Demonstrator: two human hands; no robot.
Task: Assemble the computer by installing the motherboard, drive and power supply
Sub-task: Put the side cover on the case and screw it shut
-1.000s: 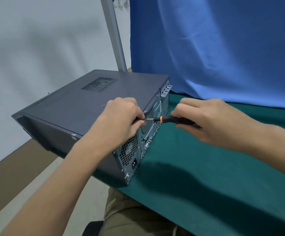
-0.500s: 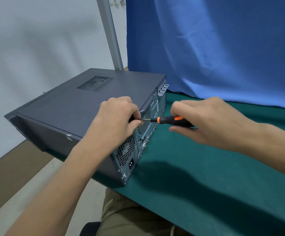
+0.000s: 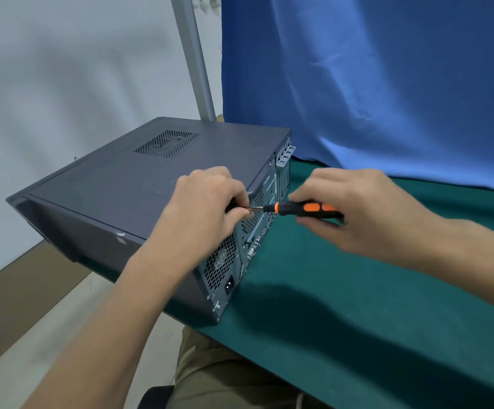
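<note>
Where left hand point(image 3: 207, 202) pinches the screwdriver point(image 3: 299, 208) shaft, its tip seems hidden

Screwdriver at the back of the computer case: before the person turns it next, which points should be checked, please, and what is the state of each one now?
1. Grip of the right hand on the screwdriver handle: ok, fingers curled round it.
2. Shaft steadied by the left hand: ok, the hand pinches it at the rear panel.
3. Tip seated in a screw: cannot tell, the left hand hides it.
4. Computer case well supported: not ok, its left part seems to overhang the table edge.
5. Side cover closed: ok, it lies flat on top.
</note>
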